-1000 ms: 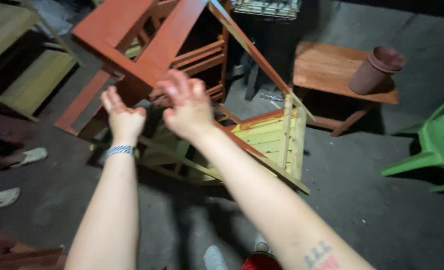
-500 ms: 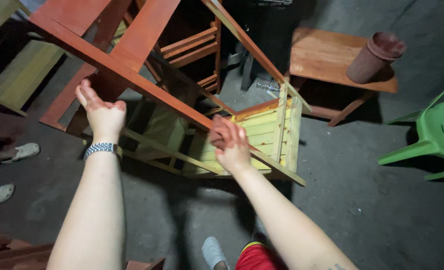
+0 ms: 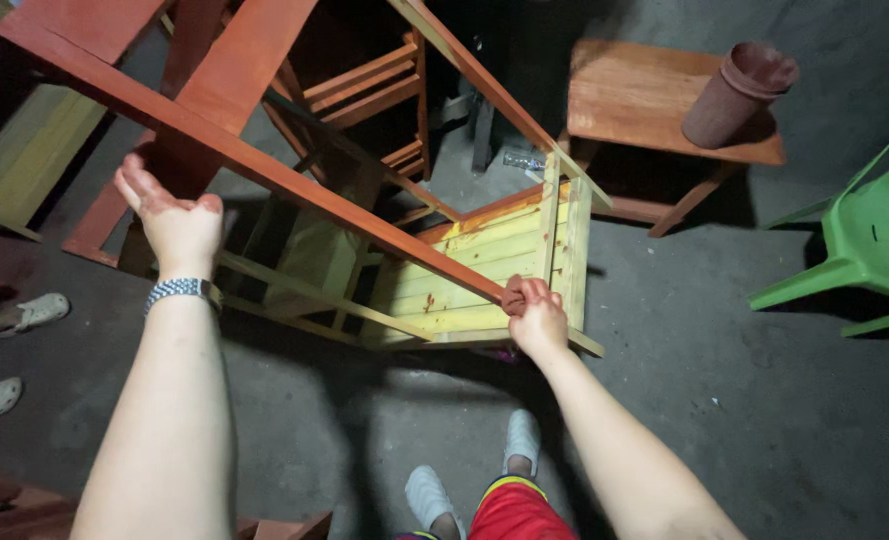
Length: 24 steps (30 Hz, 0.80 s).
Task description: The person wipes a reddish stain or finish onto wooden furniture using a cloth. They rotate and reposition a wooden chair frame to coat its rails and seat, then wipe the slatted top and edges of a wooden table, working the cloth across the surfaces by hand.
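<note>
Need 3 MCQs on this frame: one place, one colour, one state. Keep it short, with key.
1. Where does the brown cylindrical pot stand?
A. on the low reddish wooden table
B. on the grey floor
C. on the green plastic chair

2. What colour is the plastic chair at the right edge?
A. red
B. green
C. blue

3. What is the right hand doing?
A. hanging free and open
B. resting flat on the floor
C. closed round the end of the red-painted wooden frame's rail

Key: 1 A, the pot sits on the tabletop's far right corner. 2 B, its seat and legs are bright green. 3 C, the fingers wrap the rail's lower end in front of the yellow slatted wooden chair, while the left hand, with a beaded wristband, is at the rail's underside.
</note>
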Motion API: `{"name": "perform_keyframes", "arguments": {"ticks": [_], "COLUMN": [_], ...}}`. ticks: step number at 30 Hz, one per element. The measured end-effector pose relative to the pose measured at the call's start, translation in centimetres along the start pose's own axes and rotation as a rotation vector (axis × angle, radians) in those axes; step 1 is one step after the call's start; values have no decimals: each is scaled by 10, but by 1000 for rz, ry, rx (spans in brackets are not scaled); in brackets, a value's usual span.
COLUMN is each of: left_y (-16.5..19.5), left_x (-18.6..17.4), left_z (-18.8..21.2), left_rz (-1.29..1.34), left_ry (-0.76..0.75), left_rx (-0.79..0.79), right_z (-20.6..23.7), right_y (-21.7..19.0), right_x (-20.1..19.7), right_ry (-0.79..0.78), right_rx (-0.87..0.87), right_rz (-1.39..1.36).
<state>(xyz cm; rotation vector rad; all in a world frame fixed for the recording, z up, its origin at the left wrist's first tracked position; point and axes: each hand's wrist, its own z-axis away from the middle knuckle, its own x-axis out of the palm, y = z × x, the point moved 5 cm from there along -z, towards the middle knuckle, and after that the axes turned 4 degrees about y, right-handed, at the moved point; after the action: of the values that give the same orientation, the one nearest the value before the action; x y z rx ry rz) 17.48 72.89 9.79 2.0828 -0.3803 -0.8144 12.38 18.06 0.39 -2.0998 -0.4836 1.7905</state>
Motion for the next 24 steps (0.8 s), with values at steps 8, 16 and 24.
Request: {"name": "perform_keyframes", "arguments": {"ticks": [8,16,24], "left_y": [6,40,54], "left_x": [2,-9,9], "left_z": [4,9,33], "left_rz": [51,54,-155], "left_ry": [5,4,100], "left_rx": [-56,3,286], "right_z": [33,10,9], "right_y": [-168,-235,-149], "right_x": [-58,5,14], "right_ry": [205,110,170], "right_rx": [-768,-1060,-1168], "right_rz": [-91,522,593]}}
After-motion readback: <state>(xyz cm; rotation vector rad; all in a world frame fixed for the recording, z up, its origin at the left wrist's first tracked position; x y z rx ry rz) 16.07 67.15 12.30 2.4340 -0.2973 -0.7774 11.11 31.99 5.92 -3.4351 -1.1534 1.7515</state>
